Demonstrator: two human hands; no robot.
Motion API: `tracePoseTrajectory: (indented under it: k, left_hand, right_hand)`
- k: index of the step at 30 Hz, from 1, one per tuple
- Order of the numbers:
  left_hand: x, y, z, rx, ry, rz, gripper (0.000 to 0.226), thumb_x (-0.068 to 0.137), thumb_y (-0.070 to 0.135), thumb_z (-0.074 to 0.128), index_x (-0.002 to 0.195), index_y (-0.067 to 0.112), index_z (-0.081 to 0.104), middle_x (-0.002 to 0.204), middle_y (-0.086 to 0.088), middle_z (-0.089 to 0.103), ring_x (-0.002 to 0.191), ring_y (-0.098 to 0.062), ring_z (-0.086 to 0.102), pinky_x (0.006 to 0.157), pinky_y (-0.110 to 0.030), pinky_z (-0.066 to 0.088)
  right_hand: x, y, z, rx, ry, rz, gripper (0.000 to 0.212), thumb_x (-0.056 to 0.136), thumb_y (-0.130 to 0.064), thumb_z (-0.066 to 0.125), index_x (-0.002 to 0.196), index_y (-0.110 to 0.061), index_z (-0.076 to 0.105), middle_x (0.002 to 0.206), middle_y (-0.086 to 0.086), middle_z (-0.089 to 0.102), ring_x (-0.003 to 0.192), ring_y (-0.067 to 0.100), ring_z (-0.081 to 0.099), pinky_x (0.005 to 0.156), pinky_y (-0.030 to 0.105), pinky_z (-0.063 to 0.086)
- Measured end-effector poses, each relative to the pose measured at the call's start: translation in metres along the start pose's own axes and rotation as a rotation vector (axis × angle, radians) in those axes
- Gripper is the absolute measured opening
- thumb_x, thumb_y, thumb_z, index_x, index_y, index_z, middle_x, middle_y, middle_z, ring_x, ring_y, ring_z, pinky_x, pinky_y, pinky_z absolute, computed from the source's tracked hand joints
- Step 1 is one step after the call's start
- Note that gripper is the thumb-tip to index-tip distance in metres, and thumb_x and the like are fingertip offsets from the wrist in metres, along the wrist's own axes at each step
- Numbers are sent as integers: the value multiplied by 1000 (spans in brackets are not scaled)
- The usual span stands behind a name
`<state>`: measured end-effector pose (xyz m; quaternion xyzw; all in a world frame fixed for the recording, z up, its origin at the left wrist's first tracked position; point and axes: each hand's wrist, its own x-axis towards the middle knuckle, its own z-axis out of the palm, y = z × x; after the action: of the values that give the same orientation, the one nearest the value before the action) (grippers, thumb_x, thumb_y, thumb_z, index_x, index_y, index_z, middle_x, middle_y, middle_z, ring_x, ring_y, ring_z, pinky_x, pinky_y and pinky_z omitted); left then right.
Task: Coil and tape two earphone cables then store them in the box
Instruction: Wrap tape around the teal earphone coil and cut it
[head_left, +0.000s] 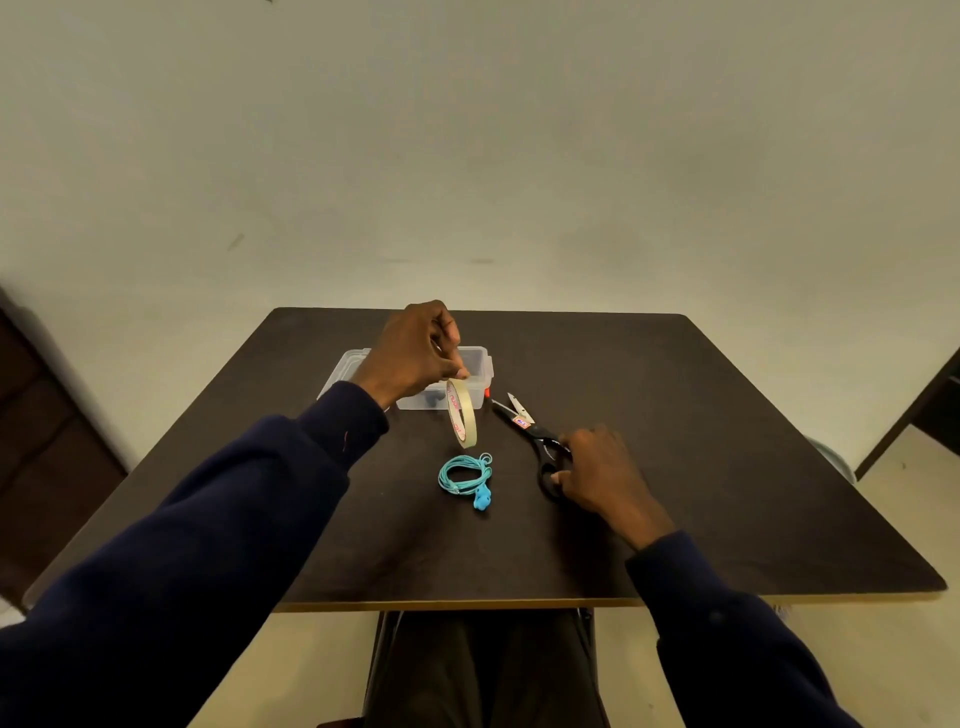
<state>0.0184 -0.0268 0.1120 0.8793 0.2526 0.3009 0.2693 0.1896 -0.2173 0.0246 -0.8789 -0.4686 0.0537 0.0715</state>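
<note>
A coiled light-blue earphone cable (466, 477) lies on the dark table (727, 467), its earbuds at the coil's near right. My left hand (415, 351) pinches the top of a cream tape roll (462, 411), which hangs upright just above and behind the coil. My right hand (597, 470) rests on the black handles of the scissors (537, 439), whose blades lie open on the table pointing away. A clear plastic box (480, 364) stands behind my left hand, with a dark object inside it that is partly hidden.
The table's near edge (467, 604) runs above my lap. A dark cabinet (47, 441) stands at the left and dark furniture (930, 410) at the right. A plain wall lies beyond the table.
</note>
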Motion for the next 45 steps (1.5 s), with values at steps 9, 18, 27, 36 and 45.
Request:
tracePoseTrajectory:
  k: [9,18,27,36,45]
  left_hand:
    - [-6,-16,-10,-68,18,-33,30,76,5,84,96,5,61,83,-9,72,70,-10,72,64,-15,57]
    - [-8,-29,-10,-108,17,-67,27,77,0,82,96,1,63,84,-13,71,72,-15,74,61,-17,58]
    - [-9,-31,-10,-154,-3,-63,24,79,-4,79,96,0,62,84,-15,70,74,-21,75,64,-22,60]
    - [-11,-34,-10,-92,7,-24,28,75,3,84,93,5,63,82,-9,72,74,-16,75,73,-27,62]
    - [-15,-28,-6,-125,27,-56,22,81,-3,77,94,2,61,81,-13,71,71,-17,74,61,-27,62]
  right_hand:
    - [-13,0,-4,-55,36,-19,21,93,-10,58,114,-8,56,125,17,39,103,34,58,87,38,49]
    - [-8,12,-12,143,145,-55,39,76,-10,76,113,-20,70,109,11,57,104,27,56,81,25,44]
    - [2,-10,-59,252,65,-148,77,60,-48,93,128,-23,66,121,9,57,99,18,59,85,29,52]
    - [-4,-27,-73,258,108,-186,78,66,-44,90,134,-24,60,122,5,50,108,17,55,95,33,52]
    - [-8,-42,-68,217,94,-223,71,71,-36,89,135,-19,62,132,9,56,115,20,60,89,26,49]
